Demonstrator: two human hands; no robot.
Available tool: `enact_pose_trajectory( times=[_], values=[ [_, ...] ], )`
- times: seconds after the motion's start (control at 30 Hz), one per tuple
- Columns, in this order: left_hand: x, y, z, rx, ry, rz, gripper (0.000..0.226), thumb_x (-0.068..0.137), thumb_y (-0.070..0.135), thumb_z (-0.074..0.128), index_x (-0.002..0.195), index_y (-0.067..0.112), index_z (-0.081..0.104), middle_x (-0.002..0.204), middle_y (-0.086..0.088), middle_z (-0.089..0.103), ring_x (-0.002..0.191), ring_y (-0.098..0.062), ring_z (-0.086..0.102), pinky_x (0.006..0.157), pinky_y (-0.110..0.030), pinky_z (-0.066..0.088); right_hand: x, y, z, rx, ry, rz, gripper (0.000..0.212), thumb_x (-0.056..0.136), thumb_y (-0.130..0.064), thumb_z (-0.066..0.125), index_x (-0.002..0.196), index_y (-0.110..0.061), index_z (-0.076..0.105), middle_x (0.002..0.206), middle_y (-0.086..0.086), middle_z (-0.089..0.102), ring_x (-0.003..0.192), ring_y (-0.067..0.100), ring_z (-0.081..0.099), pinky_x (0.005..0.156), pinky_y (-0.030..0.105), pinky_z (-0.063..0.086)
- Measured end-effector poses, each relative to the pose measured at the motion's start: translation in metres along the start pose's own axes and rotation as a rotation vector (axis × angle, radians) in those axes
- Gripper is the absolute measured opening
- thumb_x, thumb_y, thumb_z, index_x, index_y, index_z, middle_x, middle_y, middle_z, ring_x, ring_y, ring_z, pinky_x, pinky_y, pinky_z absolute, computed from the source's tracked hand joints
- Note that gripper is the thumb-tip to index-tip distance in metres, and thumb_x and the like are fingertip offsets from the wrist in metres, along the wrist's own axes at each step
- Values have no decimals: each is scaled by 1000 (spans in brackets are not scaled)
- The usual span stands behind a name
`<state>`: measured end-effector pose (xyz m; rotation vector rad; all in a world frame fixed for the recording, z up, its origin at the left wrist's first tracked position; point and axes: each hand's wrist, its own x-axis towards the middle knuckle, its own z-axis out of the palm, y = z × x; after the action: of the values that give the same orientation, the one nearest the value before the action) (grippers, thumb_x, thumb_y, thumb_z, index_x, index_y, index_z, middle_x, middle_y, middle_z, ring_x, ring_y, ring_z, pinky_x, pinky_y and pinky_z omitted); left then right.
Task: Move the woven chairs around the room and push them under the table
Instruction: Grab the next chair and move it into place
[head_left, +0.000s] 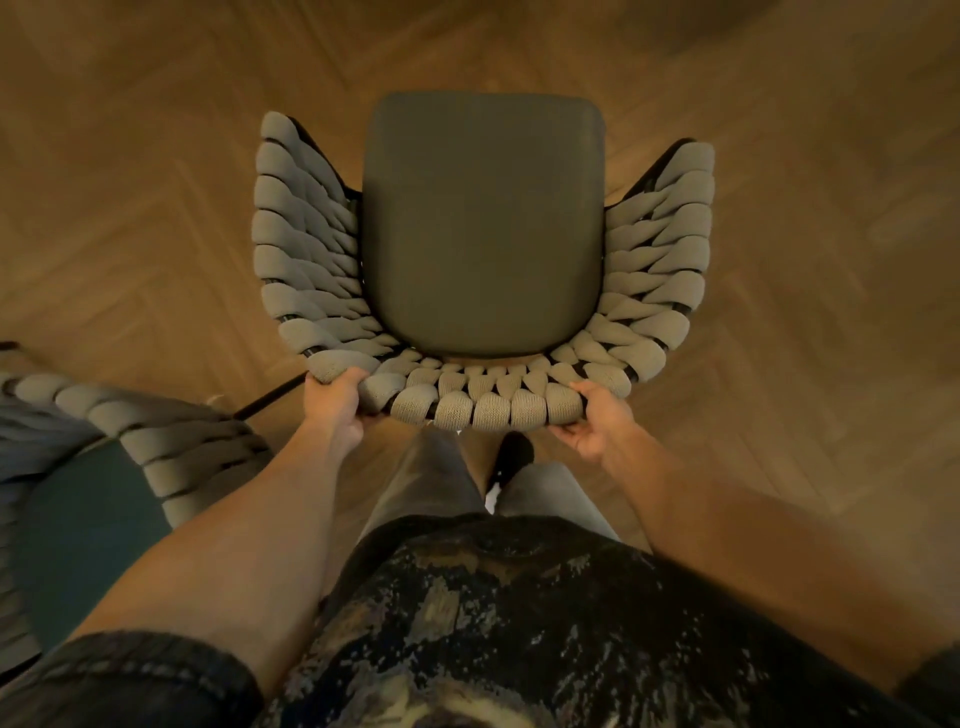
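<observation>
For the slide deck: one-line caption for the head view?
Both hands, left and right, grip the woven chair backrest; second chair at left.

The woven chair (483, 400) has grey-beige knitted bands on a black frame and a dark olive seat cushion (485, 223); the second chair (156, 447) has a teal cushion; herringbone floor (831, 208) is warm brown wood; the shirt (519, 623) is black, mottled tan; trousers (431, 478) are grey
</observation>
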<state>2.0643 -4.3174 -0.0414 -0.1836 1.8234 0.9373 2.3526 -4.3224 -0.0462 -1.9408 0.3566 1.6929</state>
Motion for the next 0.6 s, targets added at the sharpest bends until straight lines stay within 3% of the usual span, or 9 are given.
enact_pose_trajectory(
  times=[0.17, 0.3, 0.47, 0.6],
  values=[
    [33, 66, 35, 22, -30, -23, 41, 94, 3, 62, 123, 25, 45, 106, -4, 57, 103, -31, 60, 65, -51, 56, 4, -48, 56, 10, 13, -5, 45, 99, -13, 64, 141, -13, 48, 115, 19, 65, 116, 38, 64, 69, 50, 56],
    [60, 120, 63, 49, -46, -10, 45, 92, 2, 63, 128, 25, 47, 113, -6, 59, 97, -29, 63, 62, -50, 57, 11, -85, 102, 11, 20, -7, 43, 100, -14, 62, 140, -11, 48, 103, 18, 64, 118, 39, 63, 88, 52, 55],
    [93, 186, 102, 92, -59, -12, 47, 93, 3, 63, 133, 21, 47, 118, -10, 60, 92, -27, 63, 62, -51, 57, 15, -129, 158, 37, 15, -12, 38, 101, -14, 61, 136, -9, 49, 105, 19, 64, 117, 40, 63, 82, 51, 55],
    [112, 230, 136, 105, -72, -8, 49, 93, 3, 63, 134, 24, 45, 111, -6, 58, 95, -29, 62, 62, -52, 57, 20, -172, 195, 53, 17, -14, 39, 100, -13, 63, 136, -10, 51, 124, 21, 65, 114, 39, 65, 80, 53, 57]
  ],
)
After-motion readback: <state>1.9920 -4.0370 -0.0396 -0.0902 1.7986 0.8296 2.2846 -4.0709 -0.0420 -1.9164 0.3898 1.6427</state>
